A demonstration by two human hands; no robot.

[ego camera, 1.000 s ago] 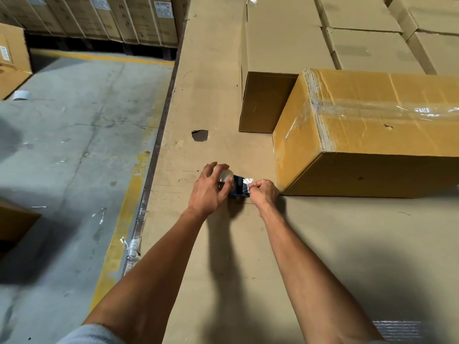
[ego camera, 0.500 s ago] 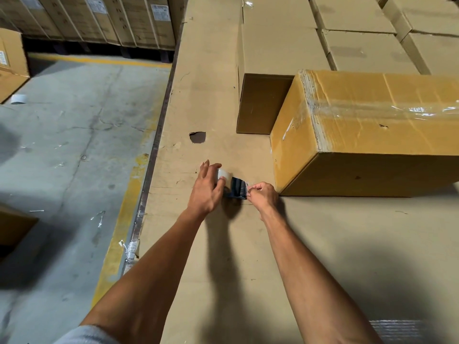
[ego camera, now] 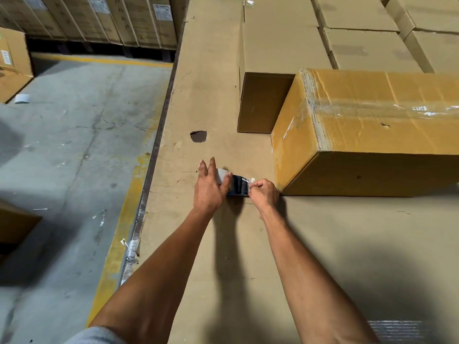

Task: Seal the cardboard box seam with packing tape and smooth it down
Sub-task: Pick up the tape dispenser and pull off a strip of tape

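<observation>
While my left hand (ego camera: 210, 188) cups the tape dispenser (ego camera: 236, 186) near the cardboard surface's (ego camera: 323, 244) left edge, right-hand fingertips (ego camera: 255, 187) pinch the thin, sticky tape end (ego camera: 249, 181); it looks flimsy and self-clinging, best held by its corners. The box (ego camera: 360, 130) sits just right.

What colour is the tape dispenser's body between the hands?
Dark blue to black tape dispenser, seen in the head view.
</observation>
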